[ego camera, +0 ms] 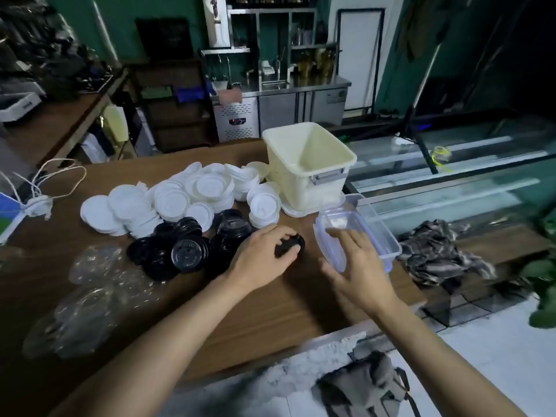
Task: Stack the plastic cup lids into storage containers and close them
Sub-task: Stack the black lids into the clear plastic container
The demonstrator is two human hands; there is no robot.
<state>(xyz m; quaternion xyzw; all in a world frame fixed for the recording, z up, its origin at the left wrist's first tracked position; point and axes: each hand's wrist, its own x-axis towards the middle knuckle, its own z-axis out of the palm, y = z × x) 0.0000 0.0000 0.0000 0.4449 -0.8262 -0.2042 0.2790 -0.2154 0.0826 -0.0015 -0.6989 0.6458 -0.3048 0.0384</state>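
Fingers of my left hand (264,254) curl round a small stack of black plastic cup lids (290,246) on the brown wooden table (270,320). My right hand (359,267) is relaxed and holds nothing, its fingers spread at the near rim of the small clear rectangular storage box (373,236), apparently steadying it. I judge the step to be loading this stack. Next I need to lift it clear and lower it flat into the box. Counting outward, there are three heaps, each too many to number: clear lids (90,281), black lids (180,251), white lids (180,200). There are two containers, the farther a large cream plastic tub (310,164), uncovered.
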